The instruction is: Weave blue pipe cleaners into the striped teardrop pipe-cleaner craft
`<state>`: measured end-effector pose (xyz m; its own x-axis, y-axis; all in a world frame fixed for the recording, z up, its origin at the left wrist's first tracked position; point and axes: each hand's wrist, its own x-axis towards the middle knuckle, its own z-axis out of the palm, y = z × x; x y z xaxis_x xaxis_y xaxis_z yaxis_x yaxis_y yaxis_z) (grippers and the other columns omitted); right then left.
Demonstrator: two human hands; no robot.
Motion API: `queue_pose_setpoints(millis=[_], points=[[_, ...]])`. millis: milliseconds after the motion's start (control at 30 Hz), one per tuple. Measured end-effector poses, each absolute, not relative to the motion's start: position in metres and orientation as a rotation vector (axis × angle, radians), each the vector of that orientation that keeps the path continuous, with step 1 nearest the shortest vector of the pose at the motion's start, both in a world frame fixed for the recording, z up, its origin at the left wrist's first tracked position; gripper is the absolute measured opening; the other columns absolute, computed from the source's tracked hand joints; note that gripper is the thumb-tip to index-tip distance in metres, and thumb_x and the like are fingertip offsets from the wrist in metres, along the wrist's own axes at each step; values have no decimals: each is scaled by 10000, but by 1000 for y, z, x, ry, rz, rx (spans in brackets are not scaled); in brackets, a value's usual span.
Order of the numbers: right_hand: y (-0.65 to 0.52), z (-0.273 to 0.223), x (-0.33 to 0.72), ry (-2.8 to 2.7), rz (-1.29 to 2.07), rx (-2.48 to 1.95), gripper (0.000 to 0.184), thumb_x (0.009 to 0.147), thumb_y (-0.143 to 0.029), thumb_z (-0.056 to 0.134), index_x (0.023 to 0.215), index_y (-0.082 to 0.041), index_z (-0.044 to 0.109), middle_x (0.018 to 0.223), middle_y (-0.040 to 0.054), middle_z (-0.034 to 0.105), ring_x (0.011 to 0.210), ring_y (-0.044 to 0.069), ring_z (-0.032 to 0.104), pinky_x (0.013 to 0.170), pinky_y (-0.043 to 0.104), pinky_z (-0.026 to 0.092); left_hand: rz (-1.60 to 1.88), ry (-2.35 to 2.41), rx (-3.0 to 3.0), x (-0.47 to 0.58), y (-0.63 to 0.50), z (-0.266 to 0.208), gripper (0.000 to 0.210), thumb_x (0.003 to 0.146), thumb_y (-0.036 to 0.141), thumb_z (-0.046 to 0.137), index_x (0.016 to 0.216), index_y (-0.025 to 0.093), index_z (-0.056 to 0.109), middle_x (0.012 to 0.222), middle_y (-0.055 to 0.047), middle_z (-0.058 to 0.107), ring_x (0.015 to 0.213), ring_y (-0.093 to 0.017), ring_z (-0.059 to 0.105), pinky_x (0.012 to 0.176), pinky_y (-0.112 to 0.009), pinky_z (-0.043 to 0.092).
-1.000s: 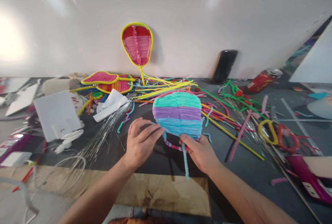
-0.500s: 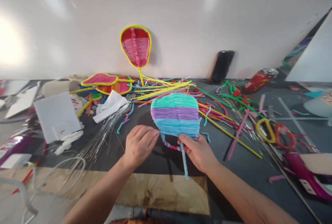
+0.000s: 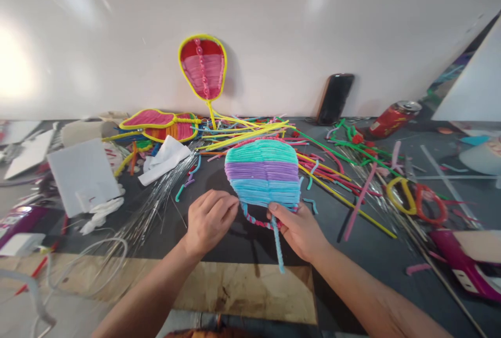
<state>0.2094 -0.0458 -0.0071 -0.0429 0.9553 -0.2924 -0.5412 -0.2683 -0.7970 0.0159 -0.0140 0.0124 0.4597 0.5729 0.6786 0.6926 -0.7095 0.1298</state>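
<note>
A rounded panel of pipe cleaners (image 3: 262, 171) is banded green, purple and light blue. My right hand (image 3: 299, 228) grips its lower edge, thumb on the front and fingers behind. From under that thumb a light blue pipe cleaner end (image 3: 278, 246) hangs down. Below the panel curves a pink-and-blue twisted strand (image 3: 254, 219), partly hidden by the right hand. My left hand (image 3: 211, 220) is closed in a pinch at the panel's lower left corner; what lies between its fingertips is hidden.
A finished-looking pink and red paddle shape (image 3: 203, 69) stands against the white wall. Loose pipe cleaners (image 3: 250, 134) lie behind the panel, and metal wires (image 3: 160, 192) to the left. A phone (image 3: 335, 99), a can (image 3: 395, 119) and purple glue guns (image 3: 462, 262) sit around.
Both hands keep almost the same pose on the panel. The view has shifted slightly, and the panel sits a touch further left.
</note>
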Motion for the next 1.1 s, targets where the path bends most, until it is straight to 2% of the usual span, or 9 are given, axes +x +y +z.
queue_pose_setpoints(millis=[233, 367, 500, 600, 800, 1000, 1100], points=[[-46, -5, 209, -606, 1592, -988, 188, 666, -327, 770, 677, -185, 646, 614, -4, 611, 583, 124, 510, 545, 268, 405, -1142, -1241, -2604, 18, -14, 11, 92, 812, 116, 568, 805, 188, 625, 733, -10, 687, 679, -124, 637, 649, -214, 474], [-46, -6, 210, -638, 1584, -996, 188, 675, -329, 763, 659, -183, 645, 602, -9, 610, 563, 114, 500, 537, 261, 398, -1264, -1622, -2672, 21, -17, 8, 86, 806, 160, 579, 772, 200, 647, 713, 4, 691, 626, -114, 626, 611, -199, 466], [-46, -7, 211, -657, 1564, -1013, 195, 677, -337, 759, 649, -181, 645, 598, -9, 611, 558, 114, 500, 535, 260, 397, -1678, -2287, -2668, 27, -18, 7, 70, 758, 252, 637, 729, 193, 661, 631, 8, 673, 551, -124, 610, 528, -199, 465], [-46, -7, 211, -662, 1557, -1016, 200, 679, -342, 757, 648, -179, 646, 599, -7, 611, 562, 115, 502, 533, 257, 399, -2059, -2569, -2595, 32, -18, 9, 117, 705, 284, 691, 730, 171, 675, 631, -7, 683, 580, -144, 627, 552, -216, 491], [-46, -8, 211, -659, 1555, -1012, 197, 686, -349, 754, 665, -184, 648, 607, 0, 609, 568, 121, 506, 518, 254, 407, -2425, -2678, -2516, 32, -18, 10, 214, 694, 338, 728, 766, 139, 709, 694, -35, 709, 607, -143, 623, 609, -239, 509], [-46, -9, 210, -674, 1559, -1023, 195, 691, -352, 745, 667, -188, 645, 612, 0, 607, 564, 122, 501, 516, 258, 412, -2333, -2652, -2584, 31, -19, 6, 216, 698, 337, 739, 775, 137, 721, 707, -37, 707, 635, -142, 611, 609, -222, 481], [-46, -10, 209, -687, 1547, -1027, 193, 695, -353, 743, 665, -188, 646, 612, -3, 608, 567, 121, 498, 528, 258, 413, -2440, -2751, -2551, 33, -18, 7, 207, 686, 331, 754, 761, 141, 717, 701, -38, 706, 635, -140, 617, 622, -228, 496]])
